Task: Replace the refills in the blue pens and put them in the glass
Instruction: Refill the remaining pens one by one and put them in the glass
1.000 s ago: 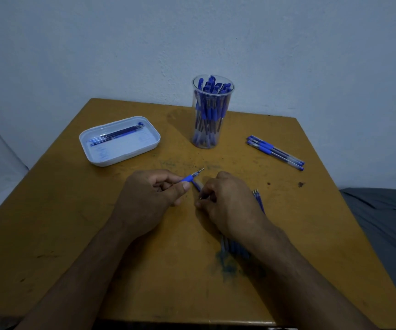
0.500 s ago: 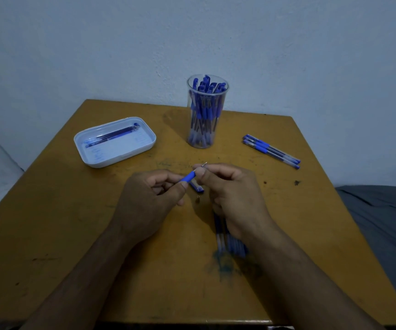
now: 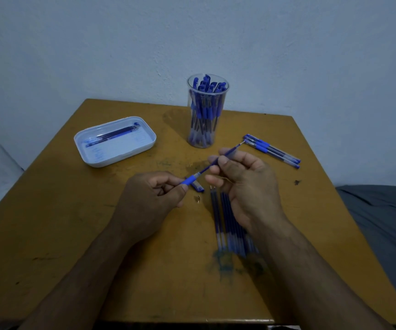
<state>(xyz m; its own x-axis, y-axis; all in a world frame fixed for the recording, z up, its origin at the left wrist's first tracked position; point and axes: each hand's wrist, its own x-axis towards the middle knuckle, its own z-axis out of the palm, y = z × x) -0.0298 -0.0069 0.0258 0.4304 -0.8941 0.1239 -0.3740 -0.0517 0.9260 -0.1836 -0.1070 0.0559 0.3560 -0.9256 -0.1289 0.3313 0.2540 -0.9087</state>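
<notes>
Midway: glass [image 3: 207, 108] near desk's far edge well stocked, three pens [image 3: 272, 150] wait, while left hand [image 3: 149, 198] grips barrel [image 3: 188, 180], right hand [image 3: 244, 184] fingers pinching the half-out refill [image 3: 225, 154].

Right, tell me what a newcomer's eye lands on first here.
First, the two hands at the middle of the table: the left hand grips a pen barrel while the right hand holds a refill partly out of it. Behind them stands a clear glass crammed with blue pens, with a white tray to its left.
</notes>
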